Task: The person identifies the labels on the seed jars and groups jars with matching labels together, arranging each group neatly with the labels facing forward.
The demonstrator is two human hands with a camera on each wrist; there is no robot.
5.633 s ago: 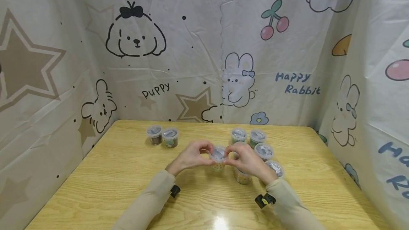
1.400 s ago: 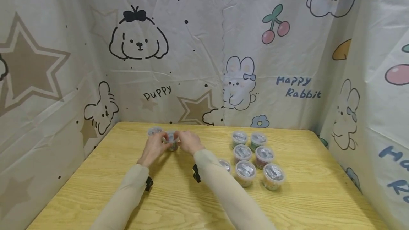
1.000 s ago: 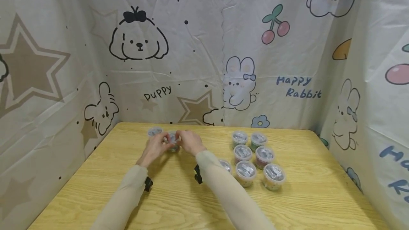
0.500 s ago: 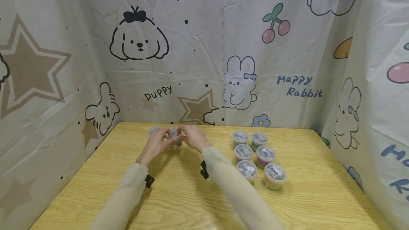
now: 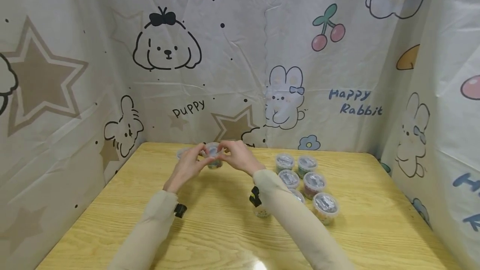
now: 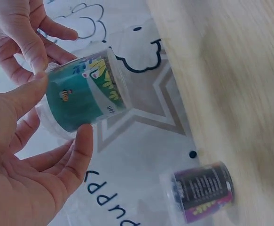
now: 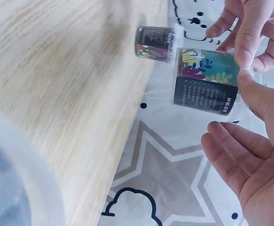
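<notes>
Both hands hold one lidded clear plastic tub (image 5: 214,163) with a teal and black printed label, raised over the back left of the table. My left hand (image 5: 190,165) pinches the lid rim from the left, thumb and fingers on its edge. From the opposite side, my right hand (image 5: 238,156) grips the same rim; both thumbs meet at the near side. In the left wrist view the tub (image 6: 82,94) hangs clear, its bottom away from the hands. Another tub (image 5: 181,152), with a black and purple label, stands just left, mostly hidden behind the left hand.
Several similar lidded tubs stand in rows at the right, including a front one (image 5: 325,207) and a back one (image 5: 307,165). The right forearm hides part of a tub (image 5: 262,211). A patterned curtain (image 5: 232,53) rises behind the wooden table (image 5: 210,236).
Earlier the hands held a different tub near the middle, now set down with the right group. Since then they took a back-left tub and have lifted it up and slightly right.
</notes>
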